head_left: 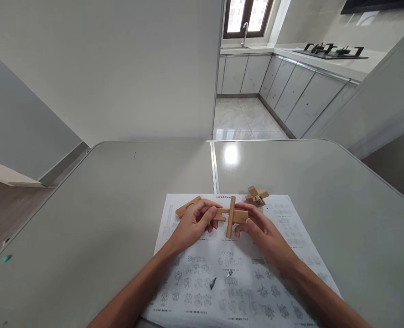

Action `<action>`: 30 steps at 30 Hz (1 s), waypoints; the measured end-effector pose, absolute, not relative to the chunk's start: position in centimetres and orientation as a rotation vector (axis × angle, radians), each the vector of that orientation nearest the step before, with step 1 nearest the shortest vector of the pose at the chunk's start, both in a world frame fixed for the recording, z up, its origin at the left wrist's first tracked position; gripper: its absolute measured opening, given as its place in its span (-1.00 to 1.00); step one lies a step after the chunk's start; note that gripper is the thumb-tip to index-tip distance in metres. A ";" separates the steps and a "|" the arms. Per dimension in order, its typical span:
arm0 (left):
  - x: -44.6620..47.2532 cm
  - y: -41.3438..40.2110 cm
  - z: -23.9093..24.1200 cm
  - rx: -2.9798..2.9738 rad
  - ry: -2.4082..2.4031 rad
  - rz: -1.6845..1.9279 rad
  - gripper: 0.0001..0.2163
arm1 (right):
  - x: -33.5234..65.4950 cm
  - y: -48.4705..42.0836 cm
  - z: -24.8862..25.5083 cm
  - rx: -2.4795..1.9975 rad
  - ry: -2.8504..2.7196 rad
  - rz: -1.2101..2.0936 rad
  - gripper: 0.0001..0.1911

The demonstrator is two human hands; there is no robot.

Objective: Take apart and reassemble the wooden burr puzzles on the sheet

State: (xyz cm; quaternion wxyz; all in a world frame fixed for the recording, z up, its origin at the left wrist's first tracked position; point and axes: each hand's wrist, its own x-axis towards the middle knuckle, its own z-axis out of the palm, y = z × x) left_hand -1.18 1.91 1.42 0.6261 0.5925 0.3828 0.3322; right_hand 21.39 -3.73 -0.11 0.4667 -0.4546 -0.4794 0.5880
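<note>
My left hand [193, 223] and my right hand [256, 225] together hold two crossed wooden puzzle bars [230, 216] just above a printed instruction sheet [236, 282]. The left fingers pinch the left end of the horizontal bar. The right fingers pinch its right end, beside the upright bar that crosses it. A loose notched wooden piece [188, 207] lies on the sheet just behind my left hand. A small assembled wooden burr puzzle [256, 196] sits at the sheet's far edge, behind my right hand.
The sheet lies on a grey table [102, 218] with a centre seam. A small teal object [6, 258] rests near the table's left edge. Behind stands a white wall, and to the right a kitchen with cabinets, sink and stove.
</note>
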 end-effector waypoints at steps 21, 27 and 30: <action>-1.2 2.0 0.3 1.294 0.741 0.664 -0.62 | 21.6 -3.6 -0.2 -0.835 -1.014 1.826 -0.28; -1.1 2.0 0.4 1.271 0.761 0.682 -0.61 | 21.6 -3.8 -0.1 -0.903 -0.860 1.792 -0.43; -1.1 2.0 0.4 1.281 0.753 0.684 -0.63 | 21.5 -3.8 0.1 -0.862 -0.878 1.817 -0.45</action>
